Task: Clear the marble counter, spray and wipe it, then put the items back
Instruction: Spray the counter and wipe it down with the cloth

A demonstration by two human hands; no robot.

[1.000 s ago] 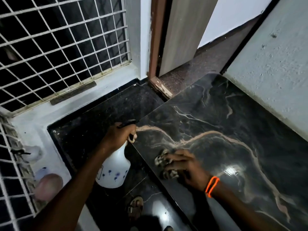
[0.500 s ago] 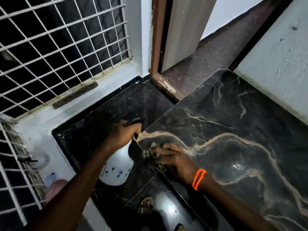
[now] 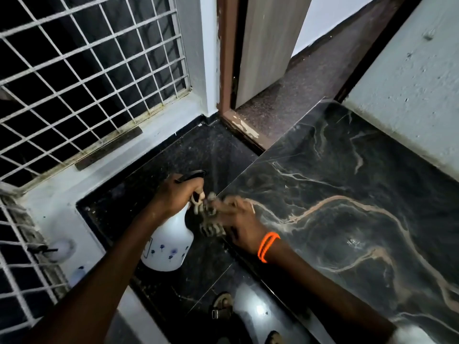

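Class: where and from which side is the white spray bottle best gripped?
By its narrow neck under the black trigger head, from the left, as the left hand holds the spray bottle now. The wide body below would not fit a hand.
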